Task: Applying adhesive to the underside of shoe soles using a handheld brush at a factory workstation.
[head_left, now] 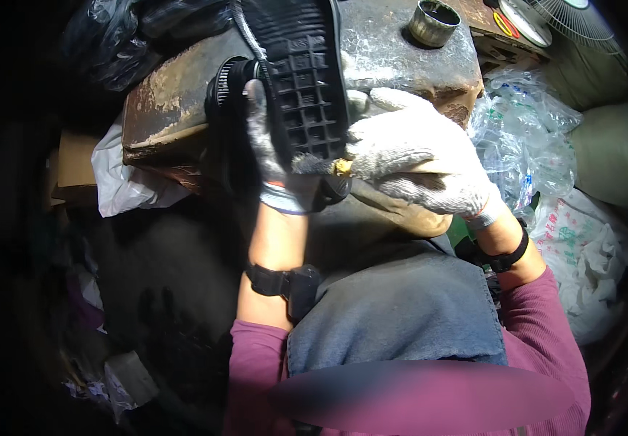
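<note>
Against the near edge of a scuffed, peeling workbench (172, 98), we see a black shoe sole (306, 94) standing nearly upright, gridded tread facing us, upper end cut off by the frame. Our left hand (261, 142), in a pale knit glove, grips it along the left side, lower half; the far fingers are hidden. Our right hand (426, 149), gloved too, is closed around a small brush (342, 168), handle through the fist, yellow band toward the sole. Dark bristles lie across the tread's lower end; we cannot tell whether they touch it. A dark ribbed piece (224, 83) sits just left of the sole, partly covered.

Around us: a metal cup (434, 25) on the bench top, black plastic bags (110, 40) upper left, a white bag (132, 174) under the bench's left end, clear plastic bags (521, 134) at right, a fan (572, 18) upper right. We have a blue-grey apron (401, 305) over the lap.
</note>
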The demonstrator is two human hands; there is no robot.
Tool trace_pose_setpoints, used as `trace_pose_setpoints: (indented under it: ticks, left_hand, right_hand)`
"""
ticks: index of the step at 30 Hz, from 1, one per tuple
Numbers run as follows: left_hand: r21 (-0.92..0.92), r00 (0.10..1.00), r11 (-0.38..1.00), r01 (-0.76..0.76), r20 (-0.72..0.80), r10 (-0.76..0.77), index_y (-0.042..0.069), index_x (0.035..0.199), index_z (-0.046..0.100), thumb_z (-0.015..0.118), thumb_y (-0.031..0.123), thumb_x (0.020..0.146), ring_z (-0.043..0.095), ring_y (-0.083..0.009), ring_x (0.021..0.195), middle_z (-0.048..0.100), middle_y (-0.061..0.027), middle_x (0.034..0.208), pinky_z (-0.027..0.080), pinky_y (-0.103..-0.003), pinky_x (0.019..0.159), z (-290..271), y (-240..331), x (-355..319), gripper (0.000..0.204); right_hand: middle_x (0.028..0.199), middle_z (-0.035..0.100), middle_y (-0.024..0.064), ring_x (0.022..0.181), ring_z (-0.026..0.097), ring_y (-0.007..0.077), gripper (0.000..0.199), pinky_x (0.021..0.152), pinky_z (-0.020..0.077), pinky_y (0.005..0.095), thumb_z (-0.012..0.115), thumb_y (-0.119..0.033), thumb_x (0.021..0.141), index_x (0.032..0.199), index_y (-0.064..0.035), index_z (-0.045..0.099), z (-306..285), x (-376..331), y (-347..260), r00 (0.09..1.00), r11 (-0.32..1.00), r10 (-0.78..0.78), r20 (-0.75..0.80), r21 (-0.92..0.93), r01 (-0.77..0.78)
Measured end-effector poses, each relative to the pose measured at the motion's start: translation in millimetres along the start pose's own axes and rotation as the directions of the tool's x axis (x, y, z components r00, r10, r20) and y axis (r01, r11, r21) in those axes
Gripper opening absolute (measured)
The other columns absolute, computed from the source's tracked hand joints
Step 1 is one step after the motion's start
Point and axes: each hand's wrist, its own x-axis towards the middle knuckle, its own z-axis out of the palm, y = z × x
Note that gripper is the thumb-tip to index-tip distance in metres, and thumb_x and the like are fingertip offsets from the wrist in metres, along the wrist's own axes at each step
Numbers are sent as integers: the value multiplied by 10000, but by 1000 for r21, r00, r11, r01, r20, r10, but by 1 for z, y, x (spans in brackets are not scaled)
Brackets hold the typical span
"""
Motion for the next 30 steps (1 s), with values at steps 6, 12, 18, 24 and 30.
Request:
trace_pose_setpoints:
  ticks: [6,12,18,24,30]
  left_hand:
    - [396,997,918,39,47,-62,-87,1579,307,550,702,974,608,-506,1267,544,-365,1434,527,-631,1055,19,35,-7,1024]
    - [715,963,699,-13,-179,201,-73,1505,444,548,470,1076,728,-396,1100,667,-310,1287,617,-500,973,13,32,-9,699]
    - [810,913,586,-19,-225,341,-47,1389,596,538,389,1105,745,-281,1043,712,-191,1269,611,-426,961,-19,38,-12,523]
    - [874,922,457,165,-301,243,23,1347,633,485,472,1110,745,-234,858,747,-138,1134,627,-360,740,-24,11,-19,528]
    - [438,886,838,325,-451,-107,8,1378,601,500,507,1093,757,-325,883,740,-197,1127,655,-439,725,9,-15,-25,583]
  right_hand:
    - [1066,796,44,1046,716,139,219,1044,525,376,789,-148,899,1095,-51,786,6,-14,-14,782,650,612,-117,638,-413]
    - [1018,806,54,925,746,116,211,846,582,281,764,-187,940,1110,-63,770,22,17,-4,790,763,603,-113,372,-529]
    - [1009,789,88,932,750,167,240,849,578,321,758,-232,935,1094,-52,766,19,33,-14,856,853,518,-6,88,-515]
    - [918,781,100,856,768,256,233,777,591,337,780,-317,895,1014,-117,777,-14,50,50,753,808,561,-343,27,-589]
    - [778,720,113,733,719,300,179,656,571,424,717,-323,933,906,-146,724,-41,59,99,894,648,-162,-417,-729,-222]
